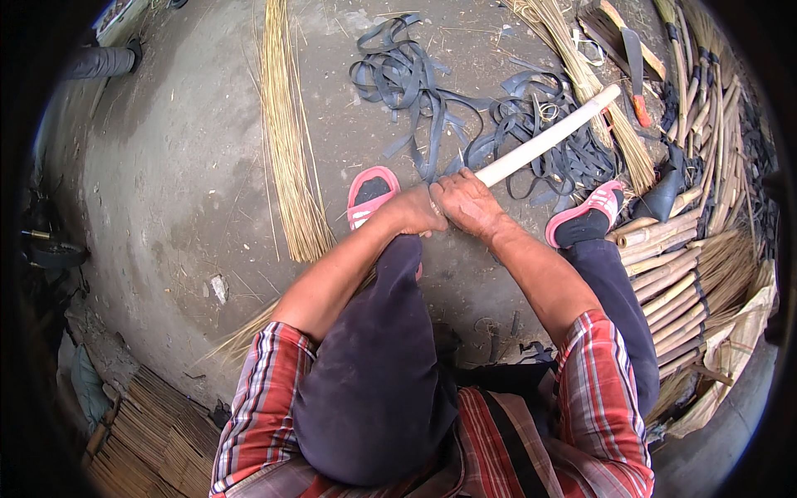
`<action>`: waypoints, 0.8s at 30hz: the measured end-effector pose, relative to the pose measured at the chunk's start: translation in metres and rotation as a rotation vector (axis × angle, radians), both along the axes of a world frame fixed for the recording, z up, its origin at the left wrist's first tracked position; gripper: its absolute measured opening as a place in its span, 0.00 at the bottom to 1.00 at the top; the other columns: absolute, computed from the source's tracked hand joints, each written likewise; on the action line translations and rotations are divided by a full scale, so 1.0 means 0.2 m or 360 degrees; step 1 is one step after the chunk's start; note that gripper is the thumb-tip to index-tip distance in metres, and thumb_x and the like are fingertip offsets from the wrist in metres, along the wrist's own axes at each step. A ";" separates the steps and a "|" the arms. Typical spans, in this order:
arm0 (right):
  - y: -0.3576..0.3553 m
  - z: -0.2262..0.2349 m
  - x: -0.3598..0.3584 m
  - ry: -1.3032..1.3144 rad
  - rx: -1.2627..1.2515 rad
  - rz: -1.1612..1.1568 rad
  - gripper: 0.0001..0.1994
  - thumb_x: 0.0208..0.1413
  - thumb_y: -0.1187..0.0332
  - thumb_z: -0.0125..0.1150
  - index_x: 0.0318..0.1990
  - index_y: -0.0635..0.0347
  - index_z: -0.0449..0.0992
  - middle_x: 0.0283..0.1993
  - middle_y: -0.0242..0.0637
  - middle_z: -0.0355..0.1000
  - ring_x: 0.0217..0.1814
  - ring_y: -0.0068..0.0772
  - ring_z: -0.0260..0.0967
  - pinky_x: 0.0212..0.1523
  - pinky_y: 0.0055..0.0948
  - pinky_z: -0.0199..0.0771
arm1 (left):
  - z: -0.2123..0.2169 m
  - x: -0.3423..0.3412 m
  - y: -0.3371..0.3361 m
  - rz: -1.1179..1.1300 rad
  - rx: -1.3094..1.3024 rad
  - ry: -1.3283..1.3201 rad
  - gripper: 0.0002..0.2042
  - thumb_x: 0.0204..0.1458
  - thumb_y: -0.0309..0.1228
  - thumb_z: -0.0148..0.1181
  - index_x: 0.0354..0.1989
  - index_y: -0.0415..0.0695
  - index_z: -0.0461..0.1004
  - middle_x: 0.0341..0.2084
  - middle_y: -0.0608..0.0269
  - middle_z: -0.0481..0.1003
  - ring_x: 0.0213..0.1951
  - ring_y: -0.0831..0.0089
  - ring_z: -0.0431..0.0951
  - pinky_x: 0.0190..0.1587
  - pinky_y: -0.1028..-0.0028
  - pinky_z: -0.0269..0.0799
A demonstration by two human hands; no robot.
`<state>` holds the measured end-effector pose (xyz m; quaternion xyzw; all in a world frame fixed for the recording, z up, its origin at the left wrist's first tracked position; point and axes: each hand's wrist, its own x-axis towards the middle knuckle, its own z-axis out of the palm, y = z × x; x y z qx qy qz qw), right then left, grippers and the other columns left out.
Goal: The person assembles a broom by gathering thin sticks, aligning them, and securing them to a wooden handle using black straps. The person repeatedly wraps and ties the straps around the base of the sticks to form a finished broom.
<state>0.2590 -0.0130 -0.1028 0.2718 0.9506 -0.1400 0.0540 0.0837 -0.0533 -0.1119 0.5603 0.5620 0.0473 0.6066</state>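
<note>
I see my left hand (413,212) and right hand (466,199) side by side on the pole's (548,139) near end. Rubber strips (415,79) lie beyond them, straw bundle (286,141) to the left, stacked broom handles (672,282) on the right.

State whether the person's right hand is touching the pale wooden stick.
Touching. The head view shows the right hand wrapped around the near end of the pale wooden stick, with no gap.

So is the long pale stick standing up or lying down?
Lying slanted: the long pale wooden stick runs from both hands across the black rubber strips on the ground.
</note>
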 end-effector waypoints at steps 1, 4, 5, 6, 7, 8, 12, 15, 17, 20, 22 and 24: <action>0.00 0.00 0.00 0.0027 0.0017 0.0005 0.04 0.58 0.71 0.57 0.39 0.58 0.76 0.42 0.44 0.80 0.49 0.44 0.81 0.63 0.47 0.73 | 0.01 0.01 -0.02 0.0026 0.0157 0.0137 0.18 0.43 0.36 0.71 0.39 0.34 0.81 0.34 0.44 0.84 0.39 0.49 0.85 0.44 0.58 0.79; 0.00 0.00 0.00 0.0076 0.0062 -0.0014 0.04 0.57 0.71 0.58 0.38 0.58 0.76 0.40 0.43 0.80 0.48 0.43 0.81 0.61 0.47 0.74 | 0.06 0.03 -0.05 0.0018 0.0175 0.0561 0.21 0.42 0.39 0.72 0.38 0.33 0.83 0.41 0.38 0.83 0.49 0.45 0.84 0.53 0.55 0.80; 0.00 0.01 -0.01 0.0036 0.0054 -0.0005 0.04 0.57 0.71 0.57 0.38 0.58 0.76 0.39 0.43 0.79 0.48 0.42 0.81 0.61 0.46 0.74 | 0.07 0.03 -0.05 -0.0017 0.0128 0.0550 0.21 0.42 0.39 0.72 0.39 0.33 0.83 0.41 0.38 0.83 0.49 0.45 0.84 0.52 0.55 0.80; 0.00 0.01 -0.01 0.0006 0.0067 0.0004 0.04 0.57 0.71 0.57 0.38 0.57 0.76 0.39 0.42 0.79 0.47 0.42 0.81 0.60 0.46 0.75 | 0.08 0.03 -0.03 -0.0057 0.0094 0.0555 0.21 0.42 0.39 0.71 0.39 0.33 0.83 0.41 0.38 0.83 0.49 0.45 0.84 0.52 0.55 0.80; 0.01 0.02 -0.02 -0.0026 0.0079 0.0011 0.04 0.57 0.71 0.57 0.38 0.57 0.76 0.39 0.42 0.79 0.47 0.42 0.81 0.60 0.45 0.75 | 0.08 0.02 -0.01 -0.0093 0.0066 0.0575 0.21 0.42 0.38 0.71 0.40 0.33 0.83 0.41 0.38 0.83 0.49 0.46 0.85 0.52 0.55 0.80; 0.01 0.02 -0.03 -0.0042 0.0070 -0.0001 0.04 0.56 0.71 0.57 0.38 0.57 0.76 0.38 0.42 0.79 0.47 0.42 0.81 0.59 0.45 0.75 | 0.09 0.02 0.00 -0.0117 0.0054 0.0542 0.21 0.43 0.38 0.70 0.41 0.34 0.84 0.42 0.38 0.83 0.49 0.46 0.85 0.52 0.55 0.80; 0.02 0.03 -0.07 0.0022 0.0073 -0.0061 0.04 0.56 0.72 0.58 0.38 0.57 0.76 0.38 0.40 0.79 0.47 0.42 0.81 0.57 0.45 0.75 | 0.10 -0.01 0.04 -0.0183 0.0038 0.0530 0.20 0.42 0.38 0.68 0.40 0.34 0.83 0.38 0.37 0.83 0.45 0.45 0.85 0.49 0.55 0.81; 0.02 0.04 -0.10 0.0115 0.0095 -0.0123 0.05 0.55 0.72 0.60 0.39 0.57 0.76 0.39 0.43 0.79 0.48 0.45 0.80 0.58 0.46 0.74 | 0.12 -0.05 0.09 -0.0275 0.0050 0.0587 0.19 0.43 0.38 0.67 0.39 0.35 0.83 0.36 0.37 0.83 0.43 0.44 0.85 0.46 0.54 0.81; 0.04 0.06 -0.12 0.0198 0.0000 -0.0134 0.07 0.55 0.72 0.61 0.41 0.60 0.77 0.40 0.46 0.78 0.49 0.49 0.80 0.61 0.46 0.74 | 0.14 -0.08 0.10 -0.0272 0.0055 0.0633 0.18 0.43 0.37 0.66 0.38 0.36 0.84 0.36 0.38 0.83 0.42 0.44 0.86 0.47 0.55 0.81; 0.14 0.11 -0.15 0.0290 -0.0398 -0.0148 0.14 0.54 0.71 0.62 0.47 0.65 0.78 0.46 0.53 0.79 0.54 0.57 0.78 0.65 0.46 0.72 | 0.18 -0.09 0.11 -0.0181 0.0048 0.0730 0.17 0.45 0.35 0.65 0.40 0.37 0.85 0.38 0.39 0.84 0.44 0.45 0.86 0.48 0.55 0.82; 0.27 0.14 -0.15 0.0201 -0.0809 -0.0241 0.18 0.54 0.70 0.61 0.52 0.68 0.77 0.51 0.56 0.79 0.58 0.60 0.76 0.67 0.45 0.72 | 0.19 -0.07 0.10 -0.0193 0.0010 0.0814 0.17 0.47 0.32 0.65 0.44 0.38 0.86 0.42 0.40 0.84 0.47 0.49 0.87 0.51 0.57 0.82; 0.46 0.14 -0.19 0.0258 -0.0865 -0.0750 0.18 0.59 0.68 0.57 0.55 0.55 0.83 0.52 0.52 0.81 0.57 0.61 0.77 0.61 0.47 0.77 | 0.20 -0.05 0.09 -0.0163 -0.0002 0.0825 0.17 0.47 0.31 0.64 0.44 0.38 0.86 0.42 0.40 0.84 0.48 0.49 0.87 0.51 0.58 0.82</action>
